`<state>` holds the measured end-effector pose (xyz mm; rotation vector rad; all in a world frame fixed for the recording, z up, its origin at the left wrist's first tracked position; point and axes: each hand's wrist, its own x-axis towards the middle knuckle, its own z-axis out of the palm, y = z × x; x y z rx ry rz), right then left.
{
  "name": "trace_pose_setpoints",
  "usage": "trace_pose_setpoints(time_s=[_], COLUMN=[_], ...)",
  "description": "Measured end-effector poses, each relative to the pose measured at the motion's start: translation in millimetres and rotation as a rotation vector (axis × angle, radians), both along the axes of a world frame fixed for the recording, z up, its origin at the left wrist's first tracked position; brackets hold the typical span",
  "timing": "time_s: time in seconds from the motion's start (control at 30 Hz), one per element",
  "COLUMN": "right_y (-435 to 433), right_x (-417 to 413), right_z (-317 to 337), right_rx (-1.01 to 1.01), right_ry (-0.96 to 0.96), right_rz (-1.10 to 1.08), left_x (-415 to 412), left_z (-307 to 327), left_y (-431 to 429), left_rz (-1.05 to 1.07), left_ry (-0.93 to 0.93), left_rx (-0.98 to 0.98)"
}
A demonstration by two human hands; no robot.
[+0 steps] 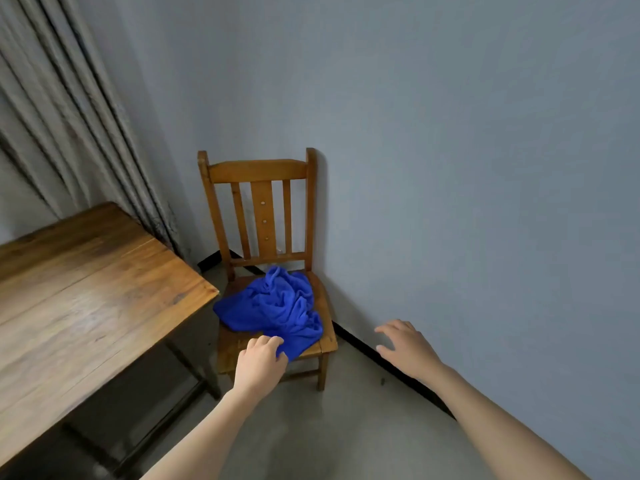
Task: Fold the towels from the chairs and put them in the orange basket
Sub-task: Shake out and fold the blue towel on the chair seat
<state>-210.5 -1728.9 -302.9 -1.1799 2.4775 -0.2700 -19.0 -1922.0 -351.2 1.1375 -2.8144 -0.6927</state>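
A crumpled blue towel (273, 306) lies in a heap on the seat of a small wooden chair (263, 202) that stands against the wall. My left hand (261, 358) is at the towel's near edge, its fingers curled into the cloth at the seat's front. My right hand (405, 346) hovers to the right of the chair, over the floor by the wall, with its fingers spread and nothing in it. No orange basket is in view.
A wooden table (86, 289) stands on the left, its corner close to the chair's left side. Grey curtains (69, 116) hang behind it. A blue-grey wall (450, 168) runs behind and to the right of the chair, with grey floor (329, 427) below.
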Motion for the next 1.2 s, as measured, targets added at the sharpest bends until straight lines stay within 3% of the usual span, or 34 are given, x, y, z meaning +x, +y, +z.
trace_pose_setpoints(time_s=[0.27, 0.73, 1.2], right_y=[-85, -264, -342], right_x=[-46, -148, -149], right_z=[-29, -70, -134], right_rx=[0.009, 0.206, 0.413], right_ry=[-0.056, -0.059, -0.214], right_rz=[0.127, 0.187, 0.278], left_x=[-13, -127, -122], left_z=[-38, -103, -146], left_y=[-53, -206, -228], left_rz=[0.127, 0.378, 0.581], left_ry=[-0.097, 0.045, -0.068], left_rx=[0.027, 0.353, 0.629])
